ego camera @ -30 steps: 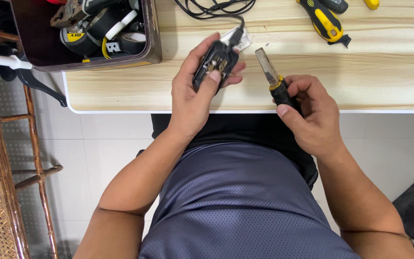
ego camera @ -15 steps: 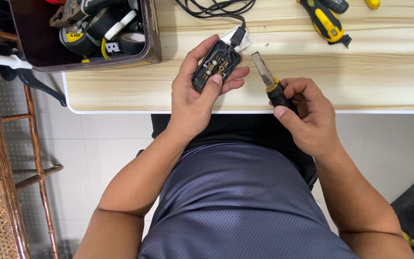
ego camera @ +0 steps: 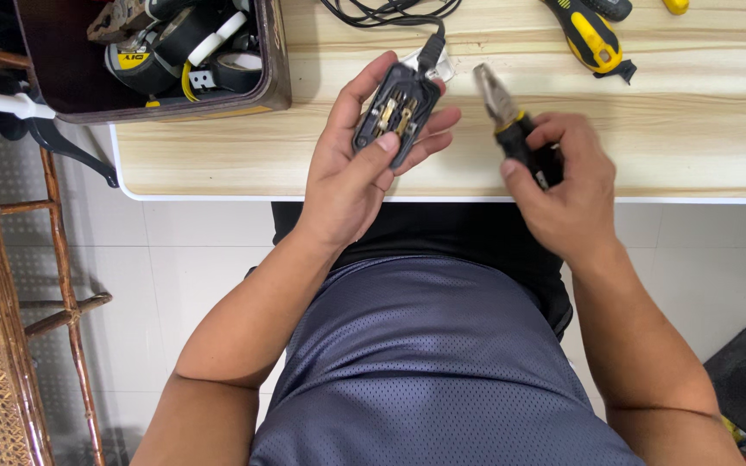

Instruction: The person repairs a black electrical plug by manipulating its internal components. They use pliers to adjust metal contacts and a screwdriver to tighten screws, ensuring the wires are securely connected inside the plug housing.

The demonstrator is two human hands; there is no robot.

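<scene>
Since the frame half a second back, the right hand has lifted its pliers a little farther and tipped the nose more toward the plug, while the left hand has rolled the open plug slightly so its brass terminals face up. The left fingers are clamped around the black plug body, thumb pressed on its near end, holding it over the near edge of the wooden table; the black cord runs from its far end away across the table. The right fingers are wrapped tight on the dark handles, and the jaws look closed or nearly so, with nothing between them. The nose sits just right of the plug, near but apart from it. To do this well, the person would likely keep the left grip steady and the open face level, bring the tip in slowly from the right, and open the jaws only enough to take one terminal or wire, avoiding the neighbouring contacts. A brown box of tape rolls stands far left, and a yellow-and-black tool lies far right, both well clear of the hands.
</scene>
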